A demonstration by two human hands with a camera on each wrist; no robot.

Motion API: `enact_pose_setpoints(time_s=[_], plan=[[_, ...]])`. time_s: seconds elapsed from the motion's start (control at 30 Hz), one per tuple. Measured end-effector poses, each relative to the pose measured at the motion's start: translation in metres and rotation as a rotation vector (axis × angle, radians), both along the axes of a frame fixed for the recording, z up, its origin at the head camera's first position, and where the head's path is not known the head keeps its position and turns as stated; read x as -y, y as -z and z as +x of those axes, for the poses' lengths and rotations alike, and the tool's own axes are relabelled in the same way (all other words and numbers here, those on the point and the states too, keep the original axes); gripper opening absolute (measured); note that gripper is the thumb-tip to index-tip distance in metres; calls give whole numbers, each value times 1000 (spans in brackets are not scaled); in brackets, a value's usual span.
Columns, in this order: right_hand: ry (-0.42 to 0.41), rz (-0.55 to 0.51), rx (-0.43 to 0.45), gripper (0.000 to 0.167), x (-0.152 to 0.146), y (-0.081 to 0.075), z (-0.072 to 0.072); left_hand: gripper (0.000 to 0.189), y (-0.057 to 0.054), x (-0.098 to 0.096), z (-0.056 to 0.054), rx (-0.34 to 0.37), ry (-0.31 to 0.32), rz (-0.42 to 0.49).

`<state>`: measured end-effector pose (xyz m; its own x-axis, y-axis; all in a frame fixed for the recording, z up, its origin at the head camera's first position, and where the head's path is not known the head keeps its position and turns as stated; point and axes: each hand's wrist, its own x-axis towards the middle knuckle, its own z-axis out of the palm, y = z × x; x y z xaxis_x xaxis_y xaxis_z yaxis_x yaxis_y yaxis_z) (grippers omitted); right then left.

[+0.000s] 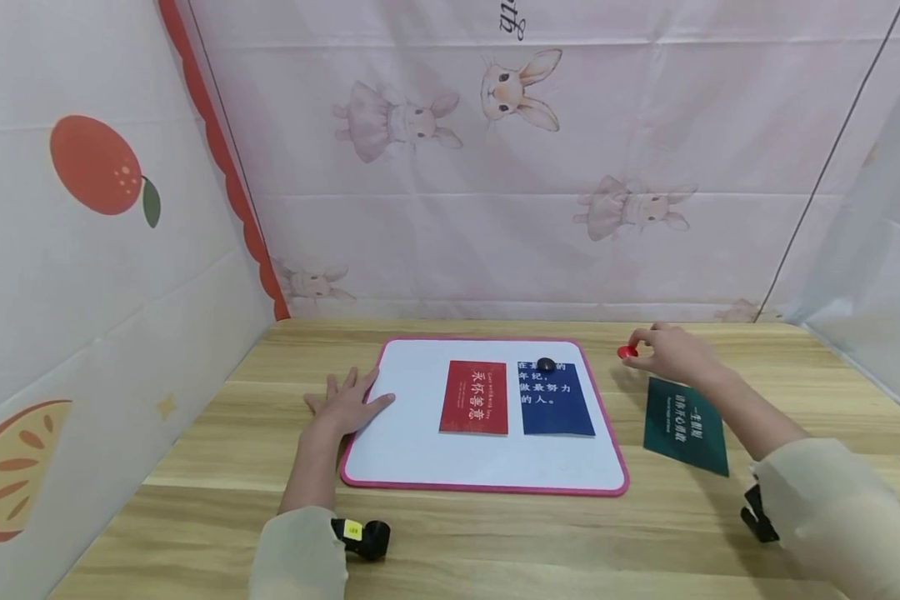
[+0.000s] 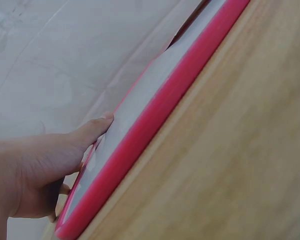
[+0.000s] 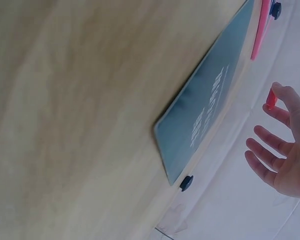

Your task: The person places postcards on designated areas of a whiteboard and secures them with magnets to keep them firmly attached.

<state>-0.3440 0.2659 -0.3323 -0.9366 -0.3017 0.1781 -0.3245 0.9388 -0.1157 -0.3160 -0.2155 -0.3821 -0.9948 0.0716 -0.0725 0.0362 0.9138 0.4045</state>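
Head view, biggest first: wooden table with a pink-framed whiteboard lying flat mid-table. On the board, a red card and a blue card sit side by side, almost touching; a black magnet sits on the blue card's top edge. A dark green card lies on the bare table just right of the board, tilted.

Left hand: flat, fingers spread and straight, palm on the table with fingertips over the board's left edge. Left wrist view confirms it, thumb on the white surface next to the pink frame. Nothing gripped.

Right hand: raised just past the board's top-right corner, above the green card's far end. Thumb and forefinger pinch a small red magnet; right wrist view shows the other fingers loosely spread. A second black magnet sits by the green card's corner there.
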Motion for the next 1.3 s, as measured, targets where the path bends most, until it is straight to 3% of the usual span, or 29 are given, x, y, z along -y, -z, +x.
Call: enact_pose_setpoints(time_s=[0.43,1.3], plan=[[-6,5,-38,36,15,0,0,75,3,1,-1,-4,5,0],[-11,-19,-11,35,36,-3,-3,75,2,1,-1,2,2,-9]])
